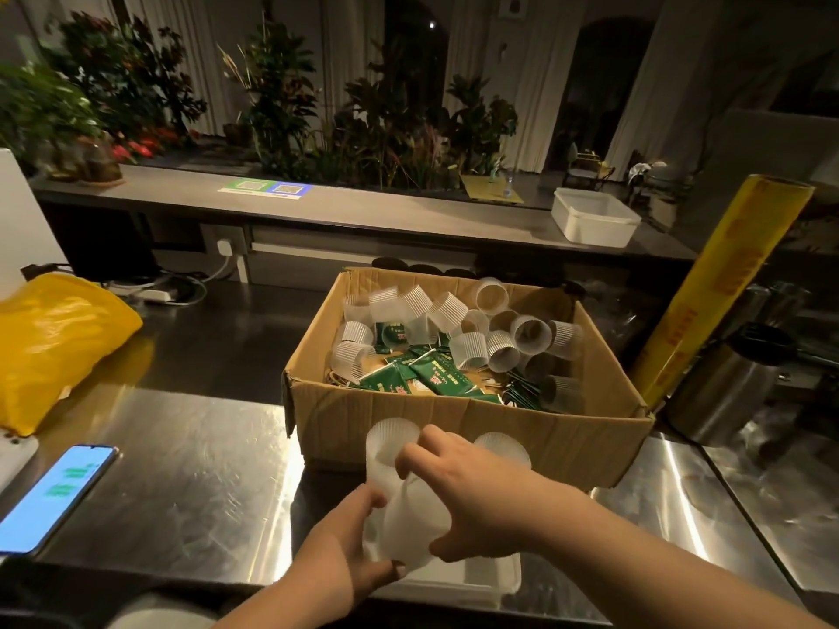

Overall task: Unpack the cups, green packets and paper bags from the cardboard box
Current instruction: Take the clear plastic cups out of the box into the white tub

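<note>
We see the open brown cardboard box (454, 429) upright on the table (181, 469). Ribbed translucent cups (472, 349) lie tumbled on their sides over green packets (436, 379) that lie flat inside. Before its near wall, our left hand (345, 551) and right hand (476, 497) grip stacked cups (408, 515).

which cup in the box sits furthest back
The cup propped against the far wall of the cardboard box, right of centre, its round end facing the camera; the other cups lie lower in the heap.

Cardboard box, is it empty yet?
No, loose cups and green packets lie inside the cardboard box.
</note>
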`<act>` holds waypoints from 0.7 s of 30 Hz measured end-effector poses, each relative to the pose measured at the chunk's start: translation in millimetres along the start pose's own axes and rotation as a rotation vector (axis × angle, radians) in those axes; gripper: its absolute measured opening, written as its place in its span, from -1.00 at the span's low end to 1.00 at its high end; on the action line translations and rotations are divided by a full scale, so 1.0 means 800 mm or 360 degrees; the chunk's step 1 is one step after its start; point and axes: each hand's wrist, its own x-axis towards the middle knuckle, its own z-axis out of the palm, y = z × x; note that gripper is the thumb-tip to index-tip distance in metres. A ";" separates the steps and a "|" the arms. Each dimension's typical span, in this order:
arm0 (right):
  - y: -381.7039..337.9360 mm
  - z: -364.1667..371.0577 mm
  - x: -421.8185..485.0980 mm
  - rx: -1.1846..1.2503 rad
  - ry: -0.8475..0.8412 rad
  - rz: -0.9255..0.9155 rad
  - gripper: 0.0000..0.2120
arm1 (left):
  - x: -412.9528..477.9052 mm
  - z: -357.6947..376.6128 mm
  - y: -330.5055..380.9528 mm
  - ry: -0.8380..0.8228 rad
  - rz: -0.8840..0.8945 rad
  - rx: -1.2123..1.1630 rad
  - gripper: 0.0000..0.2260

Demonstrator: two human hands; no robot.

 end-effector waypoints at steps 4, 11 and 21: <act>-0.006 0.007 -0.001 -0.0075 -0.0023 -0.0119 -0.30 | 0.009 -0.002 0.001 -0.0176 0.0032 0.0061 -0.26; -0.006 0.016 0.000 -0.0192 -0.0021 -0.0212 -0.24 | 0.013 -0.008 -0.004 -0.0361 0.0034 0.0050 0.00; -0.001 0.023 0.020 0.0035 -0.0020 0.0082 -0.33 | 0.018 -0.009 -0.006 -0.0552 0.0001 -0.0041 -0.05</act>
